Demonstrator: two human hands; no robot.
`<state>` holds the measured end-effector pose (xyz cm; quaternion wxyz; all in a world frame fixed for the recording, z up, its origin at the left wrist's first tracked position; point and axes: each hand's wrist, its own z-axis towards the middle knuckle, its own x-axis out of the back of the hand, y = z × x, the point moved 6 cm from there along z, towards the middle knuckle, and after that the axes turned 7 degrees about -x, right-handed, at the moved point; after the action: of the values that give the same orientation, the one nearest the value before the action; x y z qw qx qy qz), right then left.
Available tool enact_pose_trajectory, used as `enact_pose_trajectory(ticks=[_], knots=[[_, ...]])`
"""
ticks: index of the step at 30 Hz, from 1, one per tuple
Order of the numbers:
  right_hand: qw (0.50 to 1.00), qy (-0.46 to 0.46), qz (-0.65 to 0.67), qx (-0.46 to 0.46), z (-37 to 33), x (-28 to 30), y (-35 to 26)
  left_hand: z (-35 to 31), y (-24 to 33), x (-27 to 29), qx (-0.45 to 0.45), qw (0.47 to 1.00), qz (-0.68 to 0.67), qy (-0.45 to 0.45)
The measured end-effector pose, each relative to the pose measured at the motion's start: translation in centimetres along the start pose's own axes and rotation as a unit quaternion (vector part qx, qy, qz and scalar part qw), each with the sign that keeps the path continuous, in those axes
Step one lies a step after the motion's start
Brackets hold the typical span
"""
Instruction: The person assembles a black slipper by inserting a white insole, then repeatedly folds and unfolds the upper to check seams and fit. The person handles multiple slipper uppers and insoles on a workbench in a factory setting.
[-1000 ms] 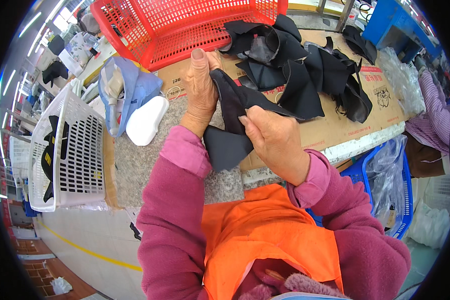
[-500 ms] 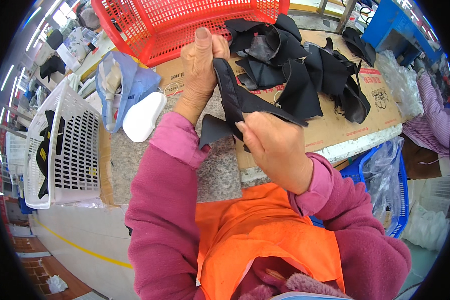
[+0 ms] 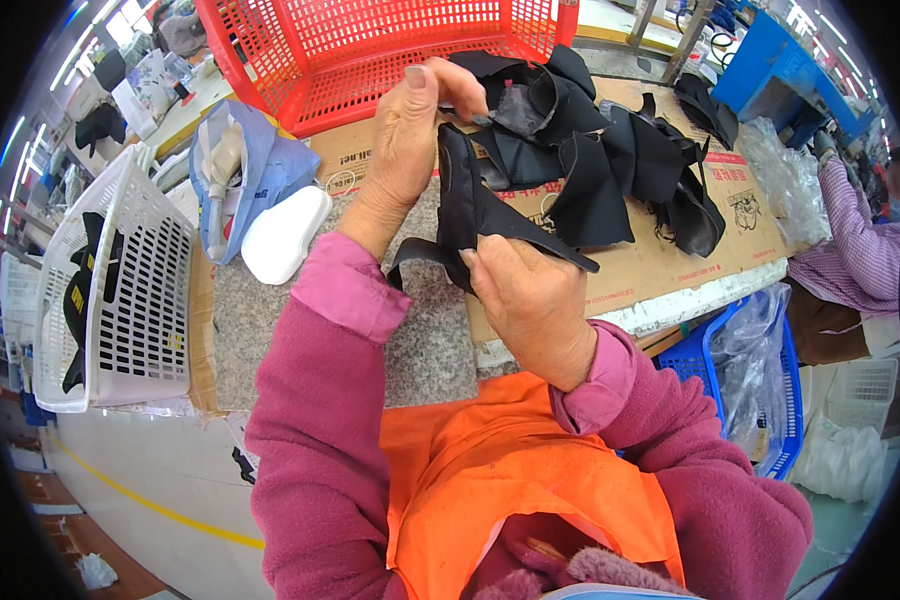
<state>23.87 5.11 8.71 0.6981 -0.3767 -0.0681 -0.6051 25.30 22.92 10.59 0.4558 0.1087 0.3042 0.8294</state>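
Right hand [image 3: 535, 305] pinches the black fabric piece [image 3: 458, 210] above the grey mottled board [image 3: 430, 350], near the black fabric pile [image 3: 592, 190], left hand [image 3: 402, 150] half-curled by the piece's top end, can't tell from here whether gripping.

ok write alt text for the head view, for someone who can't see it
A bare right hand grips a black fabric-like piece over a worktable, with the left hand at its upper end, thumb raised. More black pieces lie heaped on cardboard near a red plastic basket; a white basket stands at the left.
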Motion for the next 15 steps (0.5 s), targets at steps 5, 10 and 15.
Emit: enact_pose_trajectory(ticks=[5, 10, 15], knots=[[1.0, -0.009, 0.003, -0.004, 0.7, 0.8, -0.6, 1.3, 1.0, -1.4, 0.028, 0.994, 0.027, -0.105], [1.0, -0.004, -0.007, -0.003, 0.8, 0.6, 0.2, 1.1, 0.7, -1.5, -0.023, 0.995, -0.011, -0.098], [1.0, 0.013, 0.018, -0.005, 0.5, 0.3, 0.3, 0.0, 0.1, -1.3, -0.017, 0.997, -0.032, -0.064]])
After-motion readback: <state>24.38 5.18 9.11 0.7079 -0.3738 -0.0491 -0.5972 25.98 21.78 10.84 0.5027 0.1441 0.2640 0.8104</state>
